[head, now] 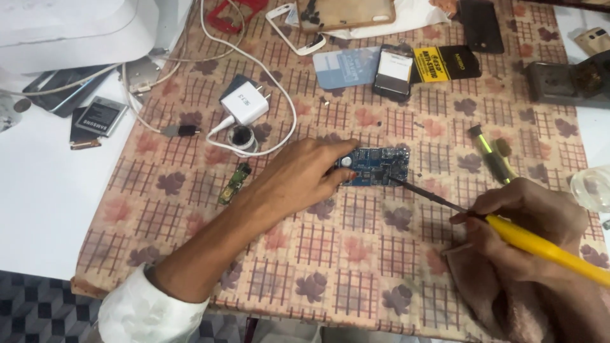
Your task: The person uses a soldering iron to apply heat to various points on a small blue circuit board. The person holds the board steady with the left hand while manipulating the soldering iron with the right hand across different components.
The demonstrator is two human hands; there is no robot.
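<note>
- Left hand (305, 174) reaches in from the lower left, fingertips pressing down on the left end of the blue circuit board (376, 166); no closed grip here, the fingers lie flat on it.
- Right hand (527, 222) has its grip closed round the yellow-handled soldering iron (540, 244), and the dark tip meets the board's right edge.
- The board lies flat near the middle of the checked floral cloth (356, 254) covering the worktop.
- Open room: a broad bare stretch of cloth in front of the board, running to the near edge; the white worktop (44, 209) shows bare beyond the cloth's left edge.
- The far side is crowded: a white plug charger (244, 105) with its looping cable, just behind the left hand.
- A pale blue card (343, 67) lies flat behind the board, and beside it a black packet with a yellow label (441, 63).
- At far left, a grey battery (101, 115) with a printed label on the white surface.
- A green-handled tool (490, 152) lies right of the board, apart from it.
</note>
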